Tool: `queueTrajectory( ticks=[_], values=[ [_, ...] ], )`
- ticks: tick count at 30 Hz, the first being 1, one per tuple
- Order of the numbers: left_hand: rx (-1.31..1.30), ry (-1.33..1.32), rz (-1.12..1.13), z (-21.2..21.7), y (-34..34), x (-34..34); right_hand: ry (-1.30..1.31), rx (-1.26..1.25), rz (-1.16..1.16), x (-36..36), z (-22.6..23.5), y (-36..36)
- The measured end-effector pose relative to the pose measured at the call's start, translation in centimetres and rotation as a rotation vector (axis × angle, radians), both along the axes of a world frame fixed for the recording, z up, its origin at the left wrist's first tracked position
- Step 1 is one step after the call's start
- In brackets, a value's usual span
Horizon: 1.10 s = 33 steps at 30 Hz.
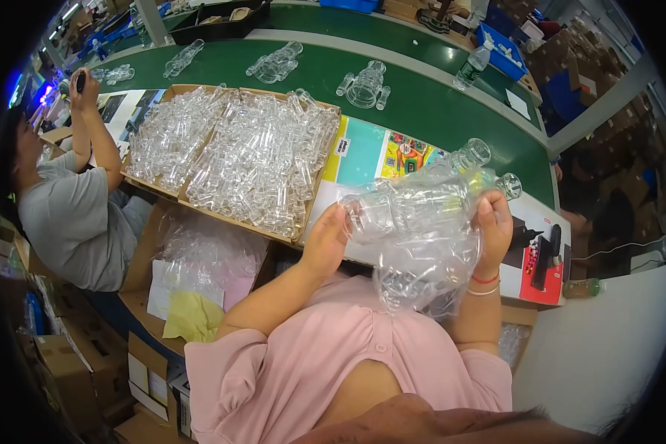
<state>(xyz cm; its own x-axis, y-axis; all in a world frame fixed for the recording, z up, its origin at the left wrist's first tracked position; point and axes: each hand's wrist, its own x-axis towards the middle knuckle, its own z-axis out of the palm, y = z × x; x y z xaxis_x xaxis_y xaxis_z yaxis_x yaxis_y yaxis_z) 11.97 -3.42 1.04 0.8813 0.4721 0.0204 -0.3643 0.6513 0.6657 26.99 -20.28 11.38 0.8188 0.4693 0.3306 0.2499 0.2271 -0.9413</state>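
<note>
Both of my hands hold a clear plastic bag (429, 270) up in front of my chest, with its loose film hanging between them. A transparent piece with round tubular ends (475, 153) lies at the top of the bag, and the film covers part of it. My left hand (325, 243) is closed at the bag's left end. On the right side, my right hand (493, 233) pinches the bag near another open tube end (508, 185). Film and glare hide exactly what each fingertip touches.
Left of my hands stands a cardboard tray (322, 181) heaped with small clear tubes. Several clear assemblies (364, 85) lie on the green bench (422, 96), along with a water bottle (472, 66). A co-worker (74, 214) sits at left. Below is a box of plastic bags (207, 248).
</note>
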Motion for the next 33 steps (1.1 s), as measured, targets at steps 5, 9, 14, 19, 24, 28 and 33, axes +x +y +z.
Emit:
queueTrajectory(
  ticks=[5, 9, 14, 19, 24, 28, 33],
  values=[
    [-0.079, -0.028, -0.216, 1.3, -1.0, 0.0, 0.137, 0.118, 0.001, 1.0, -2.4, -2.3],
    [-0.023, 0.001, -0.159, 1.4, -1.1, 0.1, -0.076, 0.052, -0.093, 0.5, -2.1, -3.6],
    [-0.435, 0.095, -0.228, 3.6, -0.7, -0.5, -0.228, -0.048, -0.219, 0.0, -1.2, -3.2],
    [-0.798, -0.223, -0.257, 2.0, -0.1, 0.1, -0.650, -0.520, 0.092, -4.3, -2.2, -0.3],
    [-0.922, -0.334, -0.322, 2.5, -0.2, -0.3, -0.982, -0.427, -0.015, -6.1, -2.7, 2.1],
    [-0.937, -0.362, -0.288, 2.6, -0.3, -0.7, -1.246, -0.427, -0.023, -5.7, -3.5, 2.1],
    [-0.942, -0.326, -0.280, 2.3, 0.0, -0.8, -1.497, -0.480, 0.186, -4.8, -2.7, 1.6]
  ],
)
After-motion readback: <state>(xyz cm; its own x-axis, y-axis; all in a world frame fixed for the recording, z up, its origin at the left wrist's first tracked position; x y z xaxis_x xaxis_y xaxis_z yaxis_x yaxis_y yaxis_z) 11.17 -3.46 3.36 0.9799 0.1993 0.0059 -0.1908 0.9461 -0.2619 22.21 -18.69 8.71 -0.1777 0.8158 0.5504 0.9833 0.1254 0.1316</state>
